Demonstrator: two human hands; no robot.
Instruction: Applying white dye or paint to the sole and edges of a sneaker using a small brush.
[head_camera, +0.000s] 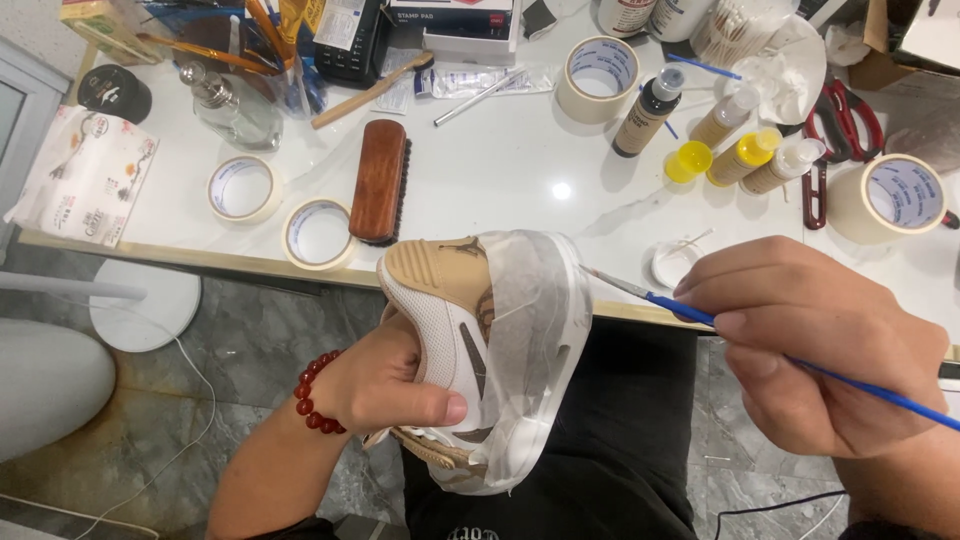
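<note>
- Head view: left hand (385, 385) w/ red bead bracelet (312, 392) on wrist; grip closed round the tan-and-white leather sneaker (440, 330), thumb pressed across its white side panel.
- Sneaker held in the air just below the front edge of the white glossy desk (500, 170), above the person's lap in black clothing; sole side turned right, wrapped in pale masking tape (545, 330).
- Right hand (810, 345) at right; grip pinched on a thin blue-handled paintbrush (860, 385), handle running out to lower right, metal ferrule and tip pointing left.
- Brush tip just beside the taped sole edge; can't tell if touching.
- On desk behind sneaker: brown wooden shoe brush (378, 180), lying lengthwise near the front edge.
- Two small rolls of cream masking tape (243, 189) and (318, 233) left of the brush, flat, side by side.
- Another tape roll (598, 78) further back; a bigger one (888, 198) at far right.
- Dark bottle w/ white cap (648, 112), small yellow bottles (745, 155), yellow cap (688, 161) mid-right, close together.
- Small white round dish (672, 264) near front edge, just above the brush tip.
- Red-handled scissors (838, 135) far right; clear glass bottle (232, 108) back left.
- Grey marble floor below the desk.
</note>
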